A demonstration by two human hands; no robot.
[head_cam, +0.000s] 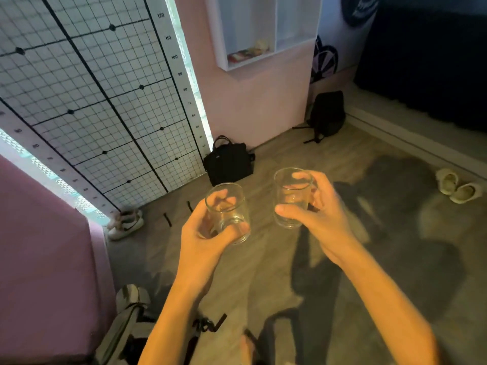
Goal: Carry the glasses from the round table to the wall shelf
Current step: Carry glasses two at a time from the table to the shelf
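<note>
Two clear, empty drinking glasses are held above the floor in the middle of the view. My left hand (204, 237) is wrapped around the rounder glass (226, 210). My right hand (320, 217) grips the taller straight glass (291, 197), thumb in front and fingers behind. Both glasses are upright, slightly tilted, and apart from each other. The white wall shelf (266, 30) hangs on the pink wall ahead and above; its left compartment holds some small items. The round table is out of view.
A black handbag (228, 162) stands on the floor below the shelf, and a black backpack (326, 114) leans in the corner. Sneakers (125, 223) lie at left, slippers (457, 185) at right. A grey bag (131, 320) sits near my feet beside a pink block (44, 259).
</note>
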